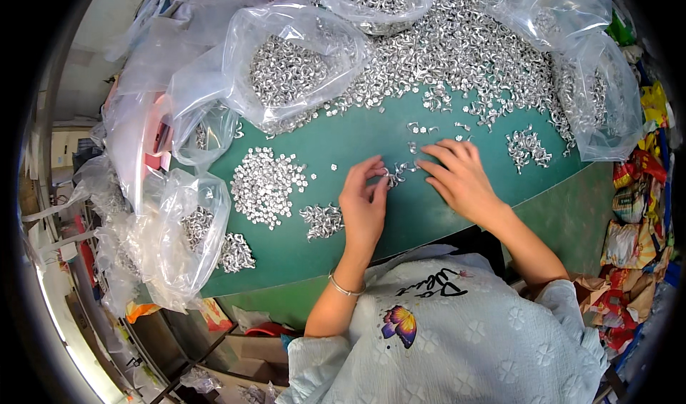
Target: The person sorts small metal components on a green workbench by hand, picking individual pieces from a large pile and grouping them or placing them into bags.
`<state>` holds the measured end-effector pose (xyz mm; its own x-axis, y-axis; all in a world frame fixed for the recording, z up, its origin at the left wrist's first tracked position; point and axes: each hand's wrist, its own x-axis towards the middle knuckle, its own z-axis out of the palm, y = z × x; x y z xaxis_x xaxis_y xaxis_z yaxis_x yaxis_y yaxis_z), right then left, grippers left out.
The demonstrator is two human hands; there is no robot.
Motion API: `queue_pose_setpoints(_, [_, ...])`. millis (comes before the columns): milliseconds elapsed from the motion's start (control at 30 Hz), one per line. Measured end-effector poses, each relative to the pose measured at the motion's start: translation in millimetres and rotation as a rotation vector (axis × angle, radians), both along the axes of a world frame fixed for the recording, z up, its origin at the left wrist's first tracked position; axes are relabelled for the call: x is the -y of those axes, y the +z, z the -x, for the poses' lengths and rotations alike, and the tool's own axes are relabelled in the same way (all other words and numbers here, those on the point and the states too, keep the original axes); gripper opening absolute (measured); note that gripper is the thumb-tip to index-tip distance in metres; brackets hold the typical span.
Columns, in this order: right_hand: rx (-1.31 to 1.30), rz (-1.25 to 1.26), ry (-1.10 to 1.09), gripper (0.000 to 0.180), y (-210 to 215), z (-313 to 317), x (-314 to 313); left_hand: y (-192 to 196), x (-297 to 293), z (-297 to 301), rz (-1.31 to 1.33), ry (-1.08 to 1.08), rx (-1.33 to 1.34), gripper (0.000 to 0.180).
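Here, left hand [363, 205] pinches a small silver metal piece [386, 177] btwn thumb & forefinger, other fingers curled, over the green table [429, 218]. Right hand [461, 179] lies flat just beside it, fingers spread, tips on loose pieces [404, 166]. Big heap [464, 53] & clear bags [286, 64] behind; flat pile [264, 184] to the left.

I see a green bench [400, 211] strewn with small silver metal parts [457, 53] heaped along its far edge. Clear bags [286, 61] of parts sit at the far and left edges; smaller piles [264, 186] lie mid-left.
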<state>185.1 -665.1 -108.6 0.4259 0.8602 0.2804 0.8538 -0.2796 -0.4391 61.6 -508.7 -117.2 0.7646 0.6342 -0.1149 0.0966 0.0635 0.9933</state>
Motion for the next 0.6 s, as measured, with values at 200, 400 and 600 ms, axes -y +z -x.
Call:
queue_pose_setpoints(200, [-0.050, -0.113, -0.164, 0.025, 3, -1, 15, 20, 0, 7, -0.808, -0.017, -0.143, 0.040])
queue_pose_setpoints(400, [-0.061, -0.042, -0.098, 0.020, 3, 12, -4, 8, -4, 9, -0.859, -0.195, -0.179, 0.034])
queue_pose_setpoints(600, [-0.122, -0.117, -0.163, 0.021, 8, 15, 2, 12, 2, 26, -0.521, -0.049, -0.154, 0.043])
